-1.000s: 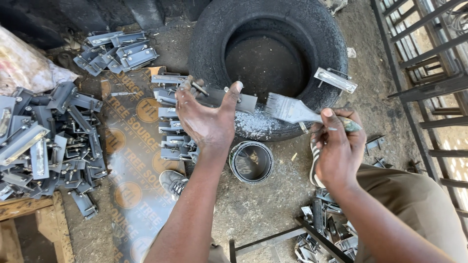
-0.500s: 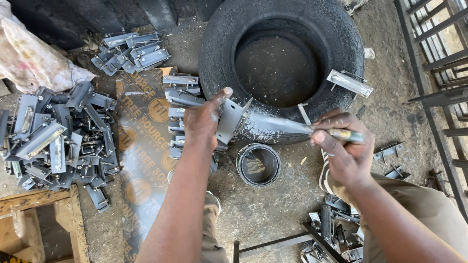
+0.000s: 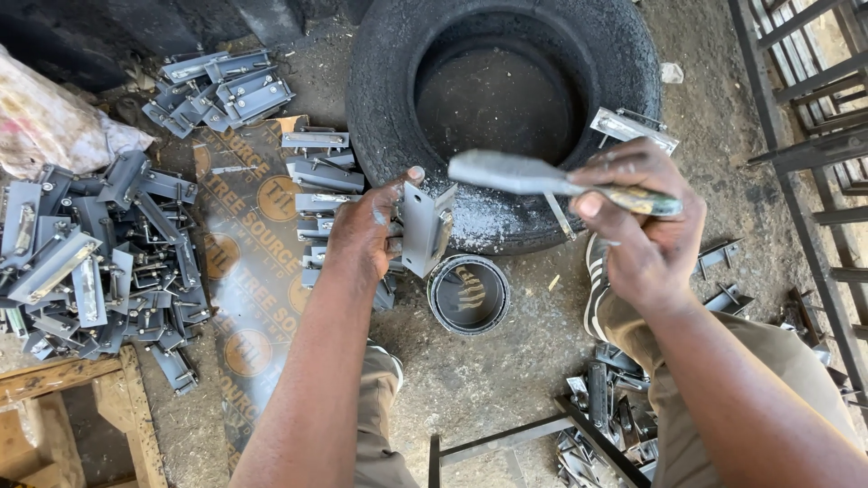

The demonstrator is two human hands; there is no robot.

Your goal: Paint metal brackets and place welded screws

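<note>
over the tyre (image 3: pixel 380 81), left hand (image 3: pixel 366 230) grips a metal bracket (image 3: pixel 425 228); right hand (image 3: pixel 637 226) clasps a paintbrush (image 3: pixel 533 174).

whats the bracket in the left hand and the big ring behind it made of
The grey angled bracket in the left hand looks like sheet metal, painted matt grey, with crisp folded edges. The large black ring looks like a worn rubber tyre with a dull, cracked surface.

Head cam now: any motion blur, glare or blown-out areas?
Head view: grey-coated paintbrush in the right hand is smeared by motion; grey metal bracket in the left hand stays sharp; daylight washes out the top right by the metal grating; black tyre interior is dim.
</note>
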